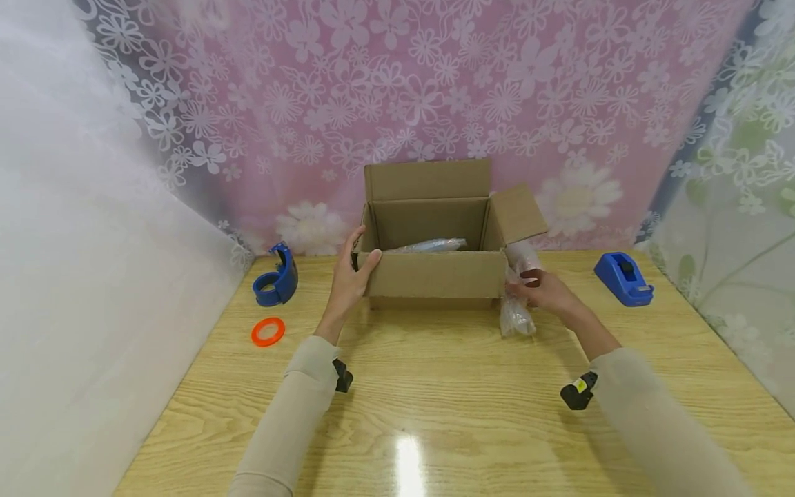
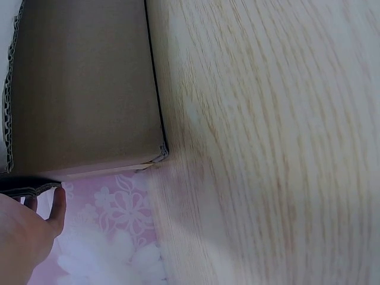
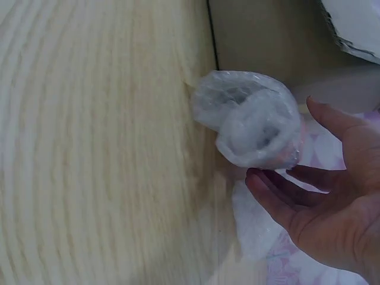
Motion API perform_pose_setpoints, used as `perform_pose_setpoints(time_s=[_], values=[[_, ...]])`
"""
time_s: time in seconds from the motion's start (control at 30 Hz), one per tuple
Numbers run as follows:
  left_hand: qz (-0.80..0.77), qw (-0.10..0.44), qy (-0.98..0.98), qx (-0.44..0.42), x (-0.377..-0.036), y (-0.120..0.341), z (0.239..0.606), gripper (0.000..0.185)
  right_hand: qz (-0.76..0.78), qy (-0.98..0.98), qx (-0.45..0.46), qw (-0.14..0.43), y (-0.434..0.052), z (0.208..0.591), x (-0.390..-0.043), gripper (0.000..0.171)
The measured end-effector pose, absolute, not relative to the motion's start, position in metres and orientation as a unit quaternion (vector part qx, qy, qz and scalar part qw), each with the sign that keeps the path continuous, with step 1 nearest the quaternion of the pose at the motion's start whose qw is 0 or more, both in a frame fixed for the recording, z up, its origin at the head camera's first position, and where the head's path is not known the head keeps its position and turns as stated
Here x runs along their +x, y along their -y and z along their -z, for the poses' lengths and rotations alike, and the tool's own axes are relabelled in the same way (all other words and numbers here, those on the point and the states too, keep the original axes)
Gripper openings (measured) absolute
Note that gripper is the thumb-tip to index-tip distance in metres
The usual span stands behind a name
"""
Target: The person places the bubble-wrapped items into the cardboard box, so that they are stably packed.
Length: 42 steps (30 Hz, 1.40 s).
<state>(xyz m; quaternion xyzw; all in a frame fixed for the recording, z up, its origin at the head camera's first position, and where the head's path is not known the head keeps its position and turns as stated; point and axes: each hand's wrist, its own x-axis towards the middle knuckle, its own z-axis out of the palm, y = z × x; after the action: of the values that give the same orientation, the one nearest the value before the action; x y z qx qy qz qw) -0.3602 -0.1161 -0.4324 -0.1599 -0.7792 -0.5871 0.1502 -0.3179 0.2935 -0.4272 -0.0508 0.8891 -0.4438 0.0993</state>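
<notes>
An open cardboard box (image 1: 444, 276) stands at the back of the table. My left hand (image 1: 349, 283) grips its front left corner, thumb over the front flap and fingers round the left side. Inside lies a clear plastic-wrapped item (image 1: 428, 245), mostly hidden by the front flap. Against the box's right side is a rolled bubble-wrap bundle (image 3: 258, 127), with another piece of bubble wrap (image 3: 255, 219) behind it. My right hand (image 1: 546, 293) is at the bundle, thumb and fingers spread to either side and fingertips right at its edge.
On the left of the table are a blue tape dispenser (image 1: 276, 279) and an orange ring (image 1: 268, 332). A second blue tape dispenser (image 1: 624, 279) stands at the right. Behind the box hangs a pink flowered cloth (image 1: 422, 103). The box's right flap (image 1: 518, 212) juts outward.
</notes>
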Motion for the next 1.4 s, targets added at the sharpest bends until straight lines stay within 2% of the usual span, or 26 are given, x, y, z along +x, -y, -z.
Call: perform_pose_setpoints(time_s=[0.33,0.53,0.93,1.17,1.4], values=[[0.589,0.147,0.778,-0.162,-0.36,0.117,0.432,0.066,0.417,-0.905,-0.053,0.059,-0.287,0.439,-0.322,0.075],[0.588,0.146,0.778,-0.165,-0.361,0.117,0.432,0.066,0.393,-0.916,-0.054,0.056,-0.293,0.435,-0.318,0.077],[0.589,0.146,0.779,-0.159,-0.359,0.117,0.431,0.066,0.46,-0.884,-0.034,0.08,-0.328,0.409,-0.307,0.083],[0.589,0.145,0.779,-0.155,-0.358,0.116,0.431,0.068,0.5,-0.864,-0.03,0.058,-0.348,0.395,-0.299,0.074],[0.586,0.145,0.783,-0.152,-0.358,0.116,0.43,0.069,0.476,-0.879,-0.02,0.027,-0.368,0.383,-0.298,0.073]])
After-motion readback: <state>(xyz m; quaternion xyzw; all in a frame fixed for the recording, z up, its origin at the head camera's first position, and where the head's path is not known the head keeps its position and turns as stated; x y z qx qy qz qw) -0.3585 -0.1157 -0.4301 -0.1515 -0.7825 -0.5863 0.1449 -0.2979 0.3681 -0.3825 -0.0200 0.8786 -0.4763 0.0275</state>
